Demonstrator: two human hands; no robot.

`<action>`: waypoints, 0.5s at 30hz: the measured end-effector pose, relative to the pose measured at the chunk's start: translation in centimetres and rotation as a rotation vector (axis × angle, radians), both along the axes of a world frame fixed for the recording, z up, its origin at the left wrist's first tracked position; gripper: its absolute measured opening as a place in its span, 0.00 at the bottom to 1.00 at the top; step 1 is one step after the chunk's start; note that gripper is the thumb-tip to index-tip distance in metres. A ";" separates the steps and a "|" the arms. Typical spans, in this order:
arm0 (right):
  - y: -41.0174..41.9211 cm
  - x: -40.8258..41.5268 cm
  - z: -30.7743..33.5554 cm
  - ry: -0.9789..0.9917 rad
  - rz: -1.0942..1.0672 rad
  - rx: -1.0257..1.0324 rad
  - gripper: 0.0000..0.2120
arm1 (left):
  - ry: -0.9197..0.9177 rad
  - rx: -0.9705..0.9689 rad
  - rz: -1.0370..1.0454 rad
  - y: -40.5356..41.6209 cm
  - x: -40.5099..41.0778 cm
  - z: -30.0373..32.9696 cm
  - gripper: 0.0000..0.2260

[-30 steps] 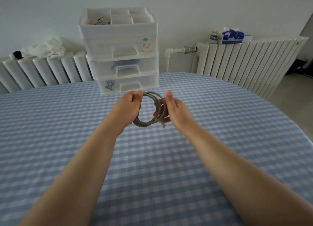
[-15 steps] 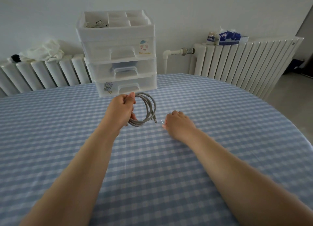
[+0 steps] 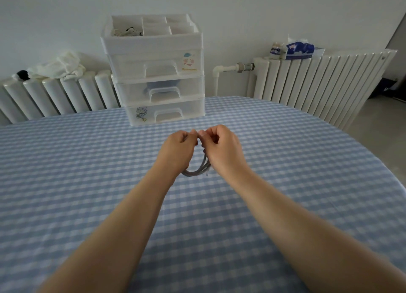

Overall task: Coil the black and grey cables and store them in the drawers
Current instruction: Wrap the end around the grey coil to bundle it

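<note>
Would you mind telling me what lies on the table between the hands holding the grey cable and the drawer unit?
Nothing: in the head view, only bare checked tablecloth separates the hands' grey cable from the drawer unit.

Drawers [image 3: 157, 73] on table [image 3: 66, 161], behind hands [image 3: 178, 149].

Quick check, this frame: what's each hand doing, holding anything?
Left hand: fingers curled, holding the coiled grey cable.
Right hand: fingers curled, pinching at the top of the same coil.
</note>
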State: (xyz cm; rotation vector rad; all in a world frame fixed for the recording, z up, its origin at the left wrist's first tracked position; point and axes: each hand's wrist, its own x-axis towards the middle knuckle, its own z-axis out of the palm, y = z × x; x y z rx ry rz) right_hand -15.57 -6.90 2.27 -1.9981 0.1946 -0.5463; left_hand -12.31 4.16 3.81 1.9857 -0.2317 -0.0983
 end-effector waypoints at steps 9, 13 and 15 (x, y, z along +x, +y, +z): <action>-1.0 -0.6 1.3 0.069 0.118 -0.099 0.06 | 0.110 -0.116 -0.070 0.3 0.3 0.2 0.14; -1.2 -0.9 1.8 0.077 0.162 -0.157 0.03 | 0.136 -0.118 -0.103 0.8 0.4 0.5 0.16; -1.3 -1.0 1.9 0.063 0.155 -0.211 0.04 | 0.154 -0.104 -0.125 1.0 0.3 0.8 0.16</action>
